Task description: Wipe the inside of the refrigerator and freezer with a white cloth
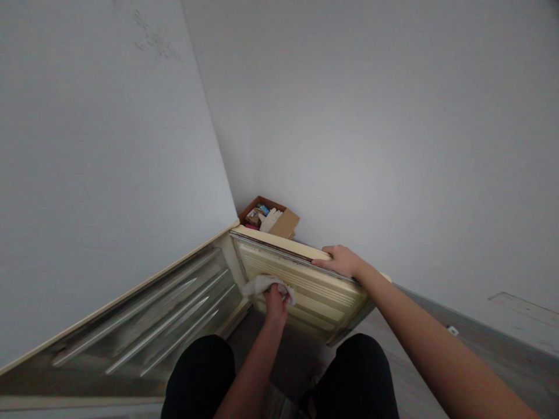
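Observation:
A cream refrigerator door [314,294] stands open below me, its ribbed inner side facing me. My left hand [276,298] is closed on a white cloth [261,284] and presses it against the door's inner panel near the hinge side. My right hand [338,260] rests on the door's top edge, fingers curled over it. Left of the door, the open refrigerator interior [166,317] shows clear drawers and shelves. My knees in black trousers [279,375] fill the bottom of the view.
A brown cardboard box [273,218] with several small items and a pale glove sits in the corner on top of the refrigerator. White walls [371,128] meet at that corner. Grey floor [484,340] runs to the right, with a skirting strip.

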Tool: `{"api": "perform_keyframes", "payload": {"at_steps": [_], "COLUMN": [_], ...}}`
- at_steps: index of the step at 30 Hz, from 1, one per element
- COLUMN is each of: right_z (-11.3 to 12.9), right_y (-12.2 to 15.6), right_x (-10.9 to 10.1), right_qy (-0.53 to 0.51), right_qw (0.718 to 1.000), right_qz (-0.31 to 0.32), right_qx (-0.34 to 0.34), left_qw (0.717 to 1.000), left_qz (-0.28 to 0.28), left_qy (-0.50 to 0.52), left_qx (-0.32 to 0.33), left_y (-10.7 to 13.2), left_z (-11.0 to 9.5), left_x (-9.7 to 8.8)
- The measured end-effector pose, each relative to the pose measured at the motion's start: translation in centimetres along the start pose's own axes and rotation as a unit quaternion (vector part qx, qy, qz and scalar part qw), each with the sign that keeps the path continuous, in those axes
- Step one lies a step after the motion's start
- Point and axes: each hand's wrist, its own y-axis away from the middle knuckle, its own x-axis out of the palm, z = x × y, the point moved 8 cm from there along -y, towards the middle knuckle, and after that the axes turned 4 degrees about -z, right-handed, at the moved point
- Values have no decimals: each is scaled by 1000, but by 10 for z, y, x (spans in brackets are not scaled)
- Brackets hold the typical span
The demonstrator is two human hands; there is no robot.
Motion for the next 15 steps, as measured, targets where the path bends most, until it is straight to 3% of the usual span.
{"api": "perform_keyframes", "payload": {"at_steps": [4,8,12,15], "right_z": [-1,-1,1,3], "right_y": [0,0,1,2], "right_x": [2,2,2,2], "right_qy": [8,9,-1,-3], "right_qw": [1000,1000,1000,1000], "right_qz": [7,7,9,7], "right_qx": [7,9,8,5], "left_qw": [993,969,957,941], "left_qz": [12,12,19,-2], "left_qy": [-11,-45,-96,-103], "left_qx": [120,242,273,322], "left_y": [5,10,8,4], "left_z": [-36,-57,-65,-86], "left_x": [11,20,34,47]}}
